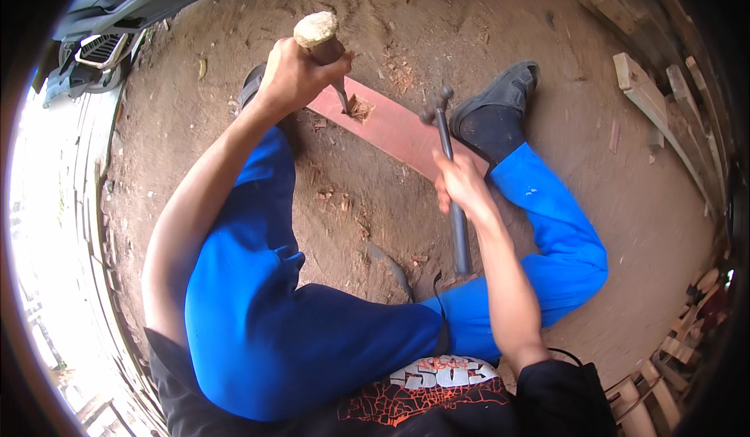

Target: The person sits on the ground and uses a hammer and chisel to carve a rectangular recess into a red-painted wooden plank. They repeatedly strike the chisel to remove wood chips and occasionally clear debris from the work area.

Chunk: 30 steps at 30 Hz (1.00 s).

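Observation:
My left hand (293, 78) is wrapped round the handle of a chisel (316, 29), whose pale top is frayed and flattened. The chisel stands nearly upright, its blade at the left edge of a rough hole (362, 109) with wood chips inside. That hole is cut into a reddish wooden plank (402, 136), which lies slantwise on the ground between my feet. Over the plank's near right end, my right hand (465, 183) grips a dark metal hammer (459, 242). Its small, knobbed head points away from me, apart from the chisel.
Wood chips (344, 200) litter the brown dirt ground. A dark strap (391, 269) lies near my leg. Stacked boards (648, 93) line the right side, with wood offcuts (680, 349) at the lower right. Part of a vehicle (148, 0) shows at the upper left.

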Each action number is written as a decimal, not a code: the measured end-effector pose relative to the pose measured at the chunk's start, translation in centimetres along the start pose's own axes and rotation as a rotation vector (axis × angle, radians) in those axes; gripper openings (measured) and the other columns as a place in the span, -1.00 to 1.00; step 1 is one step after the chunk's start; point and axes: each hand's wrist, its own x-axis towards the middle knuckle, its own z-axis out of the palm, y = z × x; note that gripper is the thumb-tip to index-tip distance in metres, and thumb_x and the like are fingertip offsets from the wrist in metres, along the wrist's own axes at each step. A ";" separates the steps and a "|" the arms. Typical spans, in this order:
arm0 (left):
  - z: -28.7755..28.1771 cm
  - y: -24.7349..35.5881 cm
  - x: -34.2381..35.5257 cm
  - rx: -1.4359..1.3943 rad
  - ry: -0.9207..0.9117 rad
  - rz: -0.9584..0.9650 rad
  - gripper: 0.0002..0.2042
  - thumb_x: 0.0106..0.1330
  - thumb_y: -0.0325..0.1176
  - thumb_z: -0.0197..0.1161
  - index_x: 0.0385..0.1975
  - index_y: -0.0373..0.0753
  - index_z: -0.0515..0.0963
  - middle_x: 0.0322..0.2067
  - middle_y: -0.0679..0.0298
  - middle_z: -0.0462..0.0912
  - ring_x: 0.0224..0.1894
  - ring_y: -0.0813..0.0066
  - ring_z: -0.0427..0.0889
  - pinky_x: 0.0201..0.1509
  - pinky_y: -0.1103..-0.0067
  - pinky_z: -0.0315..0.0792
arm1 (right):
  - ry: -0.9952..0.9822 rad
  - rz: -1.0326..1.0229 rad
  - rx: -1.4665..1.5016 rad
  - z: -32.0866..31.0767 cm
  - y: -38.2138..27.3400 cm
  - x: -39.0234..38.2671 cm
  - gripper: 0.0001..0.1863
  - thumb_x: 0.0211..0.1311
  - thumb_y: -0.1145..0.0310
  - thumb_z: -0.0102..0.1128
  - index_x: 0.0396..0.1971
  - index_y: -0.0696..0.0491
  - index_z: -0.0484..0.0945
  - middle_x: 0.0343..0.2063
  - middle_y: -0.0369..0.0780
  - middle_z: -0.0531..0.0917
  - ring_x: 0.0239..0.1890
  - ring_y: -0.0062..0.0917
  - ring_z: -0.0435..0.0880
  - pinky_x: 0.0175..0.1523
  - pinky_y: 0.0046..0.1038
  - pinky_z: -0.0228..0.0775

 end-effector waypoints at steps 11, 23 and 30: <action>0.9 0.6 0.9 0.074 -0.070 -0.004 -0.69 0.18 -0.10 0.39 -0.33 -0.26 0.71 -0.46 0.09 0.76 -0.33 0.23 0.79 -0.18 0.36 0.62 | -0.064 -0.071 0.072 -0.9 -1.5 -0.6 -0.52 0.53 0.00 0.03 -0.51 0.06 0.35 -0.72 -0.36 0.43 -0.78 -0.69 0.45 -0.73 -0.53 0.29; 0.0 0.1 0.7 -0.016 -0.044 -0.035 -0.72 0.18 -0.17 0.40 -0.31 -0.27 0.71 -0.43 0.13 0.78 -0.33 0.32 0.80 -0.18 0.43 0.63 | -0.177 0.275 0.498 -1.9 2.3 -0.1 -0.63 0.49 0.05 0.11 -0.42 -0.03 0.30 -0.72 -0.44 0.28 -0.79 -0.74 0.25 -0.73 -0.56 0.14; 0.2 1.0 0.7 -0.021 -0.145 -0.039 -0.77 0.24 -0.22 0.40 -0.26 -0.25 0.68 -0.37 0.19 0.76 -0.29 0.42 0.74 -0.11 0.43 0.60 | -0.184 0.378 0.407 -3.0 5.3 -5.0 -0.63 0.49 0.06 0.10 -0.42 -0.01 0.31 -0.72 -0.39 0.30 -0.83 -0.71 0.26 -0.77 -0.54 0.14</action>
